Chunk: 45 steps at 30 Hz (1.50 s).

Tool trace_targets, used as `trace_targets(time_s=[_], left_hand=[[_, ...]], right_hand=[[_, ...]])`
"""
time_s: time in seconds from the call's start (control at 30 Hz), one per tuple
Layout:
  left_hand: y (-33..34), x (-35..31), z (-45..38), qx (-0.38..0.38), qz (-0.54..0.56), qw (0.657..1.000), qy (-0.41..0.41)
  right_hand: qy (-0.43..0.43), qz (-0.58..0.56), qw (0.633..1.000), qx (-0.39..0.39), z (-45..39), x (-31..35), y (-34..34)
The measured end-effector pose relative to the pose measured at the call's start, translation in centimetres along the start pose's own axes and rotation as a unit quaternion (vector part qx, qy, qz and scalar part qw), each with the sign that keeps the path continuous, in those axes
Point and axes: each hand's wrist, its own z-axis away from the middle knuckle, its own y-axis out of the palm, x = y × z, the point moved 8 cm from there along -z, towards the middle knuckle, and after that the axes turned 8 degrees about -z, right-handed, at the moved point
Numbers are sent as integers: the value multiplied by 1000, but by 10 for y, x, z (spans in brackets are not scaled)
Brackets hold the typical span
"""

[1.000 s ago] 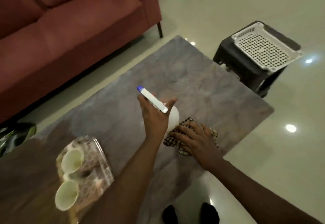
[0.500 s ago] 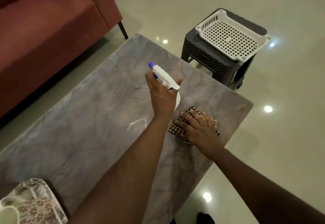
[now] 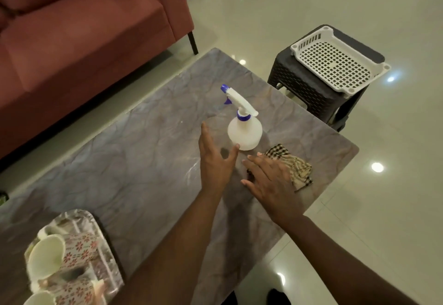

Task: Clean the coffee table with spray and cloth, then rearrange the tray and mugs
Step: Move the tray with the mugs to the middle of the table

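Bottle (image 3: 244,133) is down now: half a second ago it was up in my left hand (image 3: 215,161), now it stands upright on the table (image 3: 143,161) near the far right end, nozzle pointing toward the sofa (image 3: 72,41). Left hand is off it, fingers spread and loose, thumb tip just at the bottle's base; can't tell if it touches. Right hand (image 3: 271,180) lies flat, palm down, fingers extended, pressing the checked cloth (image 3: 297,168), which sticks out from under it on the right side, near the table's right edge and just beside the bottle. Tray (image 3: 105,256) sits at the table's near left corner with floral mugs (image 3: 62,254) lying tipped on it. White basket (image 3: 335,65) on the dark stool (image 3: 306,89) past the far end.
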Motion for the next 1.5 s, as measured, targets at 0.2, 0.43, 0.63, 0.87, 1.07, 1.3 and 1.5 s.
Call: trace_targets(time_s=[0.2, 0.43, 0.63, 0.87, 1.07, 1.3, 1.5], left_hand=[[-92, 43, 57, -43, -68, 996, 36], [-199, 152, 115, -29, -176, 984, 8], [-319, 273, 168, -115, -137, 976, -124], [-359, 372, 232, -121, -96, 937, -315], [-324, 407, 235, -65, -12, 927, -369], [-314, 418, 230, -71, 21, 904, -421], [-292, 413, 234, -62, 66, 880, -465]], right_hand=[[-53, -34, 998, -8, -4, 82, 5], [-112, -137, 984, 3, 1, 208, 77], [-30, -257, 957, 133, 33, 303, 168], [-15, -191, 963, 187, 53, 340, 219], [54, -191, 968, 151, 68, 325, 239], [109, -255, 954, 112, 60, 312, 235], [105, -238, 953, 159, 25, 292, 232]])
